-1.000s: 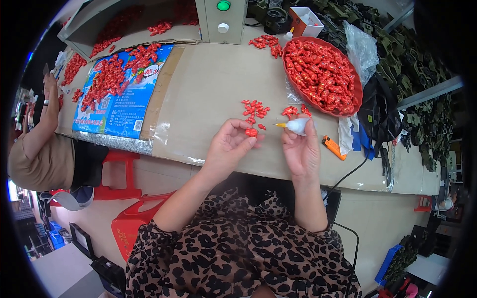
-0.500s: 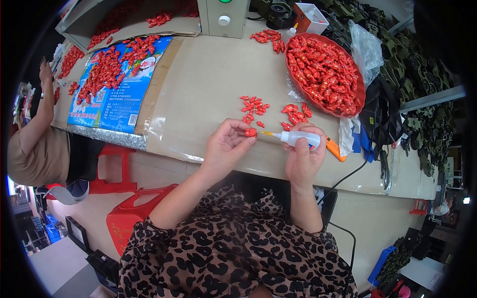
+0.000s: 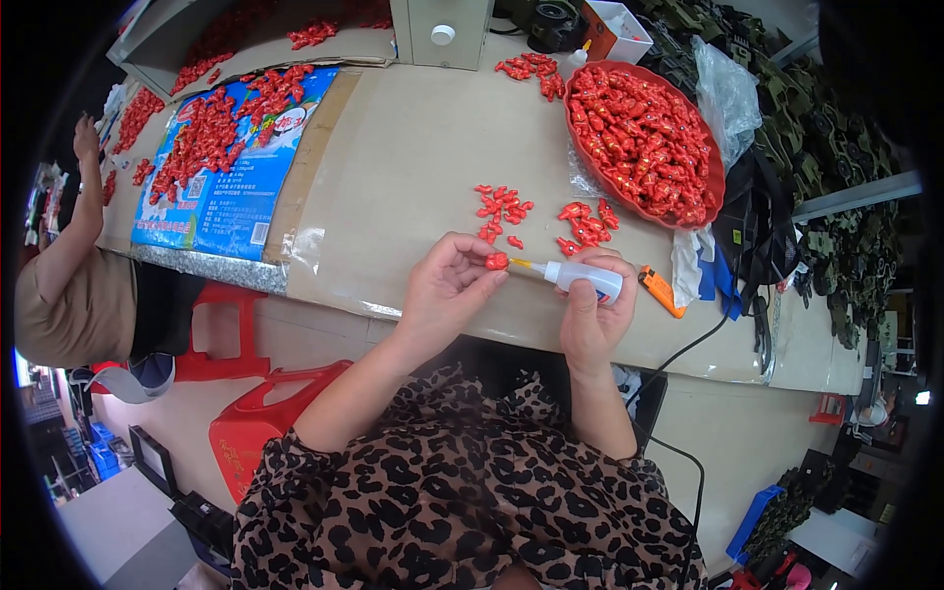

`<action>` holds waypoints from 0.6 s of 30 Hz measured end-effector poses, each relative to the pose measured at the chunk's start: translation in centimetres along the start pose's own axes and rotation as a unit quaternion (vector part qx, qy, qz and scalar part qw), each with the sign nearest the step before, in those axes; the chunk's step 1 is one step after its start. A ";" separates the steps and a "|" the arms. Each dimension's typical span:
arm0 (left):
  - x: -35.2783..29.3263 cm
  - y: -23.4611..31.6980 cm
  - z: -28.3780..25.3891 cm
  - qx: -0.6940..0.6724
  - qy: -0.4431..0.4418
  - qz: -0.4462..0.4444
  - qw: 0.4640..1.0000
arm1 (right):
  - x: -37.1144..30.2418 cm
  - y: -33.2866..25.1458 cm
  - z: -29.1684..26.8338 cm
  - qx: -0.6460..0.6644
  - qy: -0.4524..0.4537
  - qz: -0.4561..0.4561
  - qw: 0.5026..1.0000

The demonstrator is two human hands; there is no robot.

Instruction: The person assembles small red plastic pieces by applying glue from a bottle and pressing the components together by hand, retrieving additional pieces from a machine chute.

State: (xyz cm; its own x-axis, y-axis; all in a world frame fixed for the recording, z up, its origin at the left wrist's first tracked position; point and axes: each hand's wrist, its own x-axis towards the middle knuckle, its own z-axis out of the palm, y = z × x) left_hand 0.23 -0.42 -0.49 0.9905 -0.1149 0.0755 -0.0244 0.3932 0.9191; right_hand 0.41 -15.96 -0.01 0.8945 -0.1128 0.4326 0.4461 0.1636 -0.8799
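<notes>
My left hand pinches a small red plastic piece between thumb and fingertips, just above the table's near edge. My right hand grips a small white glue bottle lying sideways, its yellow nozzle tip touching the red piece. Two small heaps of the same red pieces lie just beyond the hands, one heap to the left and the other heap to the right.
A red round tray full of red pieces stands at the right. An orange utility knife lies beside my right hand. A blue printed sheet with more pieces covers the left, where another person reaches. A grey machine stands at the back.
The glue bottle has turned from upright to sideways, and its nozzle has come to the red piece in my left hand. The other person's arm has shifted slightly.
</notes>
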 end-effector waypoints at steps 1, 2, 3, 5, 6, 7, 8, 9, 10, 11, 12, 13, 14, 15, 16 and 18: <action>0.0 0.0 0.0 0.000 0.000 -0.003 1.000 | 0.0 0.0 0.0 0.000 0.000 0.000 1.000; 0.0 0.0 0.0 0.000 0.000 -0.003 1.000 | 0.0 0.1 -0.1 -0.004 -0.001 -0.002 1.000; 0.0 0.0 0.0 0.000 0.001 -0.002 1.000 | 0.0 0.1 -0.1 -0.008 -0.002 -0.004 1.000; 0.0 0.0 0.1 -0.001 0.002 0.000 1.000 | 0.0 0.1 -0.1 -0.011 -0.002 -0.001 1.000; 0.0 -0.1 0.0 -0.001 0.002 0.000 1.000 | 0.0 0.1 -0.1 -0.015 -0.001 0.003 1.000; -0.1 -0.1 0.0 -0.001 0.003 0.001 1.000 | 0.0 0.1 -0.1 -0.015 -0.001 0.003 1.000; -0.1 -0.1 0.0 -0.002 0.003 0.000 1.000 | 0.0 0.1 0.0 -0.015 0.000 0.007 1.000; -0.1 -0.1 0.0 -0.001 0.004 0.001 1.000 | 0.0 0.1 0.0 -0.013 0.001 0.010 1.000; -0.1 -0.1 0.0 -0.001 0.005 0.002 1.000 | 0.0 0.1 0.0 -0.013 0.001 0.011 1.000; -0.1 0.0 0.0 -0.001 0.006 0.002 1.000 | 0.0 0.1 0.0 -0.017 0.000 0.009 1.000; -0.1 0.0 0.1 -0.002 0.006 0.000 1.000 | 0.0 0.1 0.0 -0.022 -0.001 0.007 1.000; -0.1 0.0 0.1 -0.002 0.007 -0.002 1.000 | 0.0 0.1 0.0 -0.022 -0.001 0.007 1.000; -0.1 0.0 0.1 -0.002 0.007 -0.002 1.000 | 0.0 0.0 0.0 -0.023 0.002 0.005 1.000; -0.1 0.0 0.2 0.001 0.009 0.000 1.000 | 0.0 0.0 0.0 -0.023 0.005 0.002 1.000; -0.1 0.1 0.2 0.004 0.011 0.002 1.000 | 0.0 0.1 -0.1 -0.023 0.005 0.002 1.000; -0.1 0.0 0.2 0.002 0.011 0.005 1.000 | -0.1 0.2 -0.1 -0.018 0.005 -0.014 1.000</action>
State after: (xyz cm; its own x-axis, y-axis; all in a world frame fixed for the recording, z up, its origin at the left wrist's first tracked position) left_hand 0.13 -0.54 -0.42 0.9929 -0.0916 0.0759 -0.0344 0.3898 0.9203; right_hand 0.45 -16.04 -0.24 0.8814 -0.1257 0.4554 0.4694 0.1244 -0.8742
